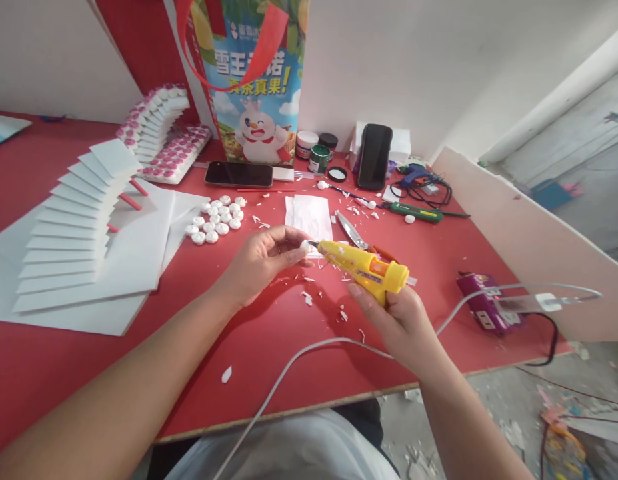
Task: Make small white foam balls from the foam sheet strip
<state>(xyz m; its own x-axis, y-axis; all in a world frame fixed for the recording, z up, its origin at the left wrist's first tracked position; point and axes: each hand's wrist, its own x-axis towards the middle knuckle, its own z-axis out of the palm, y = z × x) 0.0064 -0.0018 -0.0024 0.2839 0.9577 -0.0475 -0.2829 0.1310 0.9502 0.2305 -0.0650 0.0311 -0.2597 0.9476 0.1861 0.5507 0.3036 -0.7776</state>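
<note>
Landmark: yellow glue gun (361, 263), gripped in right hand (406, 320), nozzle at small white piece (305, 247) pinched in left hand (271, 260). Hands apart. Scissors (353, 230) just beyond gun; white rosettes (219, 217) left of it.

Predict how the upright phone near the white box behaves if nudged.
The upright phone will probably tip or slide down, since it stands on a short edge in front of the white box. It should stay stiff, being a flat slab. Its smooth dark face may be slippery to grip.
</note>
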